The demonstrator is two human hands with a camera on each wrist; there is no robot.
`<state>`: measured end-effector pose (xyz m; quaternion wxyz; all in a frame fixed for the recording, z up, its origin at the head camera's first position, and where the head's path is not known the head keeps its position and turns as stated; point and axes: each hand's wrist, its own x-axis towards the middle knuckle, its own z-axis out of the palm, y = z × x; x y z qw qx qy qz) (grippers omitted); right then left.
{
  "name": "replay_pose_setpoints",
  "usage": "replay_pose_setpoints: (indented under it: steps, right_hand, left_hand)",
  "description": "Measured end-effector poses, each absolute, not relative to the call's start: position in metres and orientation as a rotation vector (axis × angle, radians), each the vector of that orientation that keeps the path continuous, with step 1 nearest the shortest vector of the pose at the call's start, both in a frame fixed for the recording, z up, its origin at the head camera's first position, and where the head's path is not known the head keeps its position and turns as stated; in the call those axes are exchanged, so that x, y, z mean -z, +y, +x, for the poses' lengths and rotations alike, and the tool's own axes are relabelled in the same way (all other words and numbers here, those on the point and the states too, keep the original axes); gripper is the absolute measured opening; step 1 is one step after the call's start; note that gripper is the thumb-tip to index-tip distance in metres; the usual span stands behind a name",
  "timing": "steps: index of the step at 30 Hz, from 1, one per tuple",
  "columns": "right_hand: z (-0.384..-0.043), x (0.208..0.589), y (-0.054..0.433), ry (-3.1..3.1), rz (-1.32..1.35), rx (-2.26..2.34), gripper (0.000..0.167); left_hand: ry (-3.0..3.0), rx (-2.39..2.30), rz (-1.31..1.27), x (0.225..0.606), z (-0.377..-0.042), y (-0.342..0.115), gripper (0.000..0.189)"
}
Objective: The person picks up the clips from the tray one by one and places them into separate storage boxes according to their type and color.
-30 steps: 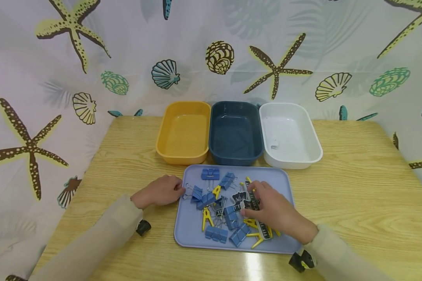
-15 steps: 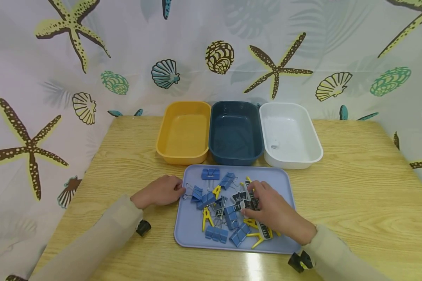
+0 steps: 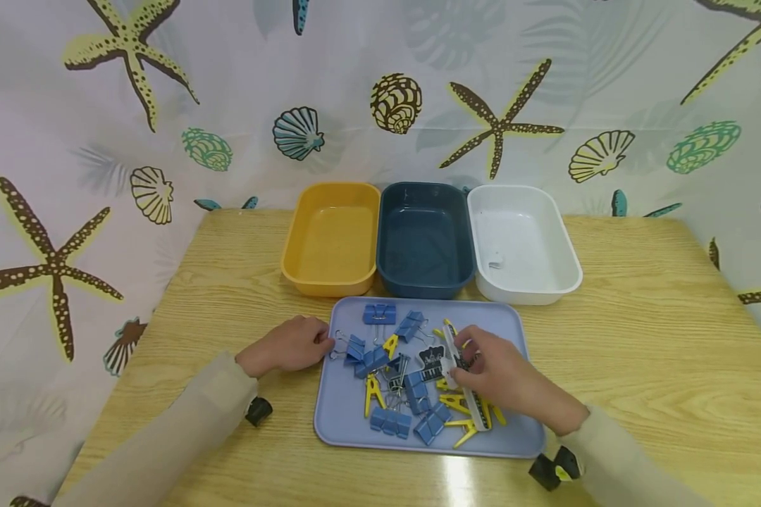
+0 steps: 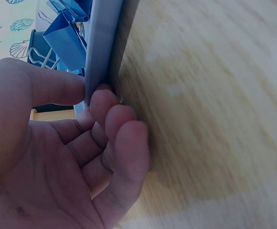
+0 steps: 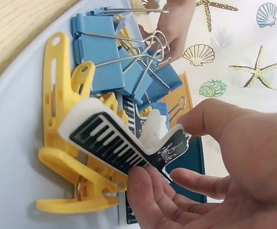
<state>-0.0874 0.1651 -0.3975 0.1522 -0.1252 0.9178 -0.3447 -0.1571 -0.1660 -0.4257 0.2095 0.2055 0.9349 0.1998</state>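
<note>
My left hand (image 3: pixel 292 345) grips the left rim of the light-blue tray (image 3: pixel 339 436), its thumb at the rim and its fingers curled beneath in the left wrist view. Over the tray's right half, my right hand (image 3: pixel 497 366) pinches a folded black-and-white strip with a piano-key print (image 5: pixel 112 143) between thumb and fingers. The strip is tilted over yellow clothespins (image 5: pixel 62 105). Beside it lies another piano-print piece (image 3: pixel 431 360), partly covered. Several blue binder clips (image 3: pixel 391 422) with metal handles are scattered across the tray's left and middle.
Behind the tray stand a yellow bin (image 3: pixel 332 246), a dark blue bin (image 3: pixel 425 243) and a white bin (image 3: pixel 529 246) in a row. A small whitish item (image 3: pixel 495 261) lies in the white bin. The wooden table (image 3: pixel 640 338) meets a patterned cloth (image 3: pixel 355 63).
My right hand has shifted slightly to the right and tilted the piano-print strip, so its white edge now shows upward. My left hand has stayed at the tray's rim.
</note>
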Motion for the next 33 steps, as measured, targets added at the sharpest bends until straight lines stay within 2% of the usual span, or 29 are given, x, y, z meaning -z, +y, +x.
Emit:
replay_pose_setpoints:
  steps: [11, 20, 24, 30, 33]
  right_hand:
    - [-0.086, 0.39, 0.18, 2.608, -0.363, 1.0, 0.023]
    - [-0.085, 0.389, 0.191, 2.636, -0.288, 1.025, 0.022]
    - [-0.086, 0.388, 0.194, 2.63, -0.232, 1.03, 0.026]
    - [-0.089, 0.388, 0.197, 2.65, -0.182, 0.94, 0.043]
    - [-0.089, 0.389, 0.198, 2.7, -0.209, 0.895, 0.041]
  left_hand:
    - [2.6, -0.568, 0.578, 0.426, -0.157, -0.167, 0.035]
    - [2.599, -0.572, 0.574, 0.424, -0.156, -0.166, 0.035]
    - [2.604, -0.564, 0.572, 0.424, -0.156, -0.167, 0.035]
    - [2.608, -0.556, 0.571, 0.425, -0.156, -0.167, 0.035]
    - [2.605, -0.558, 0.569, 0.425, -0.156, -0.166, 0.035]
